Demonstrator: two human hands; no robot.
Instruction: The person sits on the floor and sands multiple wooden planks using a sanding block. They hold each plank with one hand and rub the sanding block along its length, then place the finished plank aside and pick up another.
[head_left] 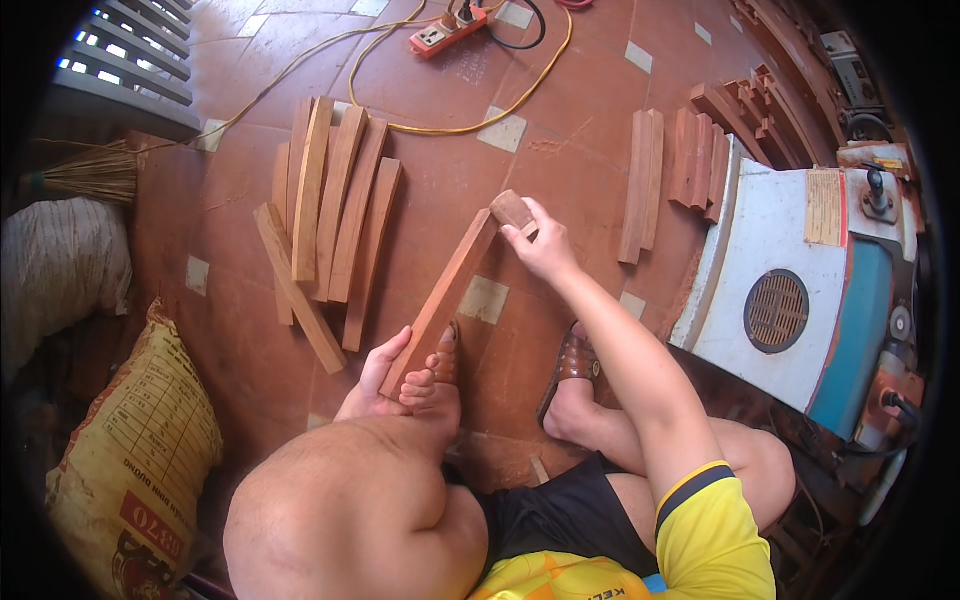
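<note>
A reddish wooden slat [445,300] lies slanted on the tiled floor [560,170] in front of a seated person, its near end clasped by the left hand [385,385] and braced against the bare toes [420,385]. The right hand [540,245] presses a small brown sanding block [513,210] — fingers closed around it — onto the slat's far end. Just to the left lies a loose stack of similar slats [325,215]; more slats [642,180] rest to the right, near a white-and-blue machine [800,300]. Beyond them a yellow cable [480,125] runs to an orange power strip [445,30]. A printed yellow sack [130,450] slumps at the left — a broom [85,175] behind it.
</note>
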